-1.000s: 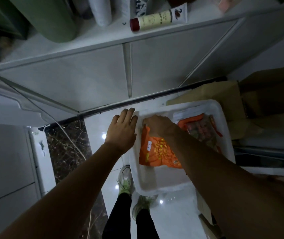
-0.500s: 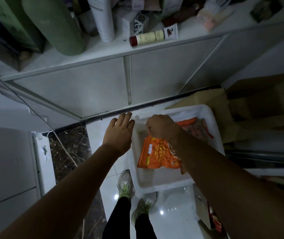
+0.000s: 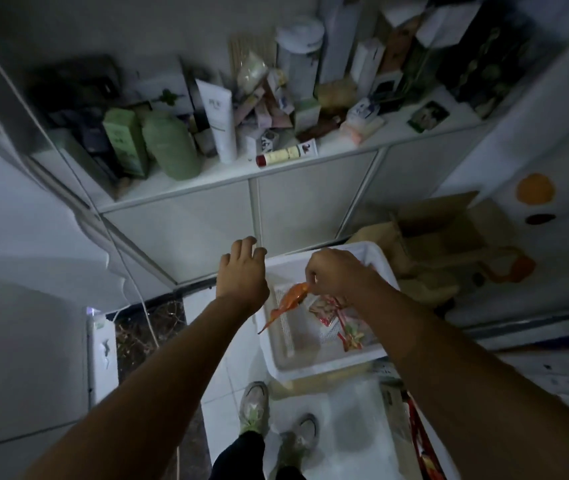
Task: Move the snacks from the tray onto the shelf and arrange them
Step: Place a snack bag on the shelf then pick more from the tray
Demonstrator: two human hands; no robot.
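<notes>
Now holding an orange snack packet [image 3: 290, 301] above the white tray [image 3: 385, 268].
Pinching its top with right hand [image 3: 333, 271] fingertips, over other snack packets [image 3: 328, 308]; hovering alongside with left hand [image 3: 241, 271], fingers loosely curled.

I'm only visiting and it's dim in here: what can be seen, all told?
tray: one, white, below the shelf
orange bag: one, orange, hanging over the tray
packets: at least two, red and pale, in the tray
shelf: one, white, top, crowded
green bottle: one, green, shelf's left
white tube: one, white, standing mid-shelf
cardboard box: one, brown, behind the tray
shoes: two, pale, floor
left hand: one, empty, beside the tray's left rim
right hand: one, pinching the orange bag
</notes>
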